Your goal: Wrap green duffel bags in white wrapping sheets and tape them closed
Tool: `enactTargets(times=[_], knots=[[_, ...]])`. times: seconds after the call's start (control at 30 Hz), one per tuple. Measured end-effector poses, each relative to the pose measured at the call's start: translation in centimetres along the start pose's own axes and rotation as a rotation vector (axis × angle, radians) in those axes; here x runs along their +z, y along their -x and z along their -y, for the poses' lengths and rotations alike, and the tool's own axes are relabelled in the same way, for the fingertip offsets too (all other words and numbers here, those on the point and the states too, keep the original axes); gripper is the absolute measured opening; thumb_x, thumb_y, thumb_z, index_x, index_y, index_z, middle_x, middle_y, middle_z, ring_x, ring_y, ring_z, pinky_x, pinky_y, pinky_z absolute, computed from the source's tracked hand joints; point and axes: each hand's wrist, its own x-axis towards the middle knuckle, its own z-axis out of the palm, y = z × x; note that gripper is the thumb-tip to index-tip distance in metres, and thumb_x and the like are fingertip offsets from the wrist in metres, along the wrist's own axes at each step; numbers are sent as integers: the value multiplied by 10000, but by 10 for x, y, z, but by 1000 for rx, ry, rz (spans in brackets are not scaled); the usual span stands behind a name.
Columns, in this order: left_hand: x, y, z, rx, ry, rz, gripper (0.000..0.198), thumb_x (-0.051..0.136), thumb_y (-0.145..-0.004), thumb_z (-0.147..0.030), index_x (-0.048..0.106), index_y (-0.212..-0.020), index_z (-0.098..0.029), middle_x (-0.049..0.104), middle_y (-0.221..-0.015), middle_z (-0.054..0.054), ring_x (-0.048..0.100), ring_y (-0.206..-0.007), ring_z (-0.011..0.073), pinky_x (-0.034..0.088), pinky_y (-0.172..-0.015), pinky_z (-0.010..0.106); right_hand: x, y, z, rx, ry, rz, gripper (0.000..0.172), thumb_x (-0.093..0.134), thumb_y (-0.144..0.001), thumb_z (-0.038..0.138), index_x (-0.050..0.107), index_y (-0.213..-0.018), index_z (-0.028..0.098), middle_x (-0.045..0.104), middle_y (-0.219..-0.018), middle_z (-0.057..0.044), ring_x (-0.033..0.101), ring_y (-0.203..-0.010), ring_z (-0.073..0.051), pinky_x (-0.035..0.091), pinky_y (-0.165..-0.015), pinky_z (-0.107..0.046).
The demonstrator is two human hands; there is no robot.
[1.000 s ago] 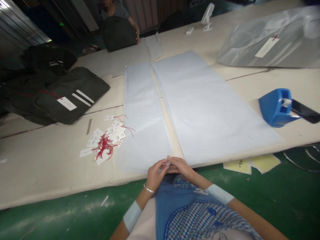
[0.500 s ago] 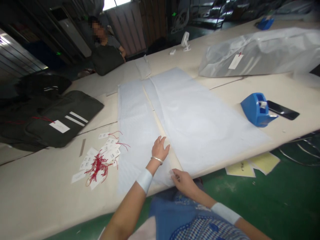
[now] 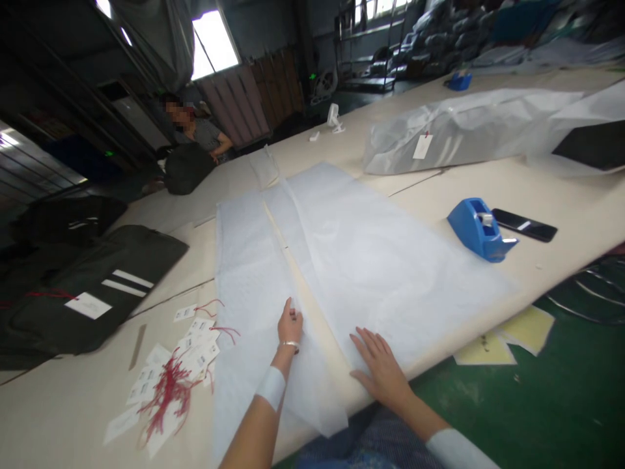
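Two translucent pale plastic bags or sheets lie side by side on the table, a narrow strip of tabletop between them. My left hand [image 3: 290, 324] rests at the inner edge of the left plastic sheet [image 3: 249, 273], index finger pointing away and the other fingers curled in on the film. Its thumb is hidden. On the near inner corner of the right plastic sheet [image 3: 371, 260] my right hand [image 3: 383, 370] lies flat, fingers spread, the thumb over the bare strip. The left sheet's near corner hangs loosely over the table edge.
White tags with red strings [image 3: 168, 384] lie left of the sheets, beside dark bags [image 3: 92, 280]. A blue tape dispenser [image 3: 478, 228] and a phone [image 3: 525, 225] are at right. Behind them lies a plastic-wrapped bag [image 3: 439, 140]. A person [image 3: 205, 133] stands across the table [image 3: 63, 417].
My right hand has let go of the left sheet's near corner and spread flat on the right sheet. My left hand's fingers have curled in. The camera view has shifted.
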Motion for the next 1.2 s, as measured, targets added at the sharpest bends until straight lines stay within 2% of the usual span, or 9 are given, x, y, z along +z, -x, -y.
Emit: enactTargets(times=[0.1, 0.2, 0.33, 0.4, 0.53, 0.77, 0.9, 1.03, 1.2], knots=[[2, -1, -12, 148, -3, -135, 554, 506, -881, -227, 415, -1424, -160, 579, -1288, 137, 560, -1171, 229, 427, -1049, 386, 18, 3, -11, -41, -2, -35, 460, 555, -923, 306, 498, -1367, 201, 573, -1335, -97, 495, -1231, -265, 401, -1037, -441], [9, -18, -47, 327, 34, -173, 534, 500, -919, -378, 434, -1416, -193, 506, -1406, 122, 430, -1326, 253, 317, -1140, 403, 21, -3, -11, -28, -77, -80, 275, 522, -909, 147, 639, -1148, 215, 667, -1108, -66, 585, -1025, -209, 460, -915, -362], [24, -62, -104, 72, 233, -13, 820, 617, -850, -497, 235, -1510, -197, 556, -1358, 136, 562, -1204, 235, 420, -1040, 330, 10, -13, -8, -5, -141, -60, 233, 544, -852, 73, 673, -966, 229, 669, -926, -32, 584, -879, -194, 459, -791, -330], [32, -82, -118, -69, 283, 15, 875, 643, -842, -450, 175, -1522, -160, 627, -1251, 139, 633, -1086, 208, 470, -955, 284, 6, -15, -9, -2, -155, -39, 227, 546, -846, 68, 670, -942, 232, 664, -905, -25, 578, -865, -194, 449, -774, -327], [43, -100, -110, -165, 257, 2, 769, 650, -840, -315, 282, -1489, -126, 696, -1065, 102, 669, -969, 177, 483, -890, 234, 0, -8, -11, -27, -175, 3, 281, 489, -854, 48, 663, -978, 231, 668, -929, -35, 584, -859, -186, 447, -776, -315], [50, -89, -74, -178, 133, 6, 727, 613, -856, -299, 298, -1484, -112, 702, -925, 66, 665, -901, 183, 486, -838, 240, -21, -1, -8, -56, -193, 148, 238, 468, -898, 119, 671, -903, 244, 688, -880, -17, 628, -820, -172, 484, -770, -290], [46, -85, -75, -114, 49, 21, 741, 573, -880, -341, 231, -1514, -166, 696, -966, 80, 659, -928, 214, 478, -842, 285, -25, -11, -17, -90, -115, 93, 244, 509, -945, 271, 638, -1151, 262, 693, -1103, -42, 637, -996, -200, 495, -898, -332], [40, -81, -76, -106, -31, 34, 779, 576, -874, -343, 175, -1528, -205, 686, -1067, 117, 647, -1010, 244, 464, -868, 317, -8, -28, -29, -151, 75, -2, 462, 508, -952, 357, 468, -1405, 270, 490, -1443, -67, 453, -1315, -283, 365, -1083, -485], [34, -83, -67, -138, -75, 66, 739, 521, -890, -407, 223, -1510, -138, 705, -1007, 120, 659, -988, 253, 478, -833, 309, 14, -35, -34, -196, 200, 30, 612, 484, -958, 444, 280, -1510, 273, 324, -1548, -70, 303, -1412, -309, 280, -1116, -528]])
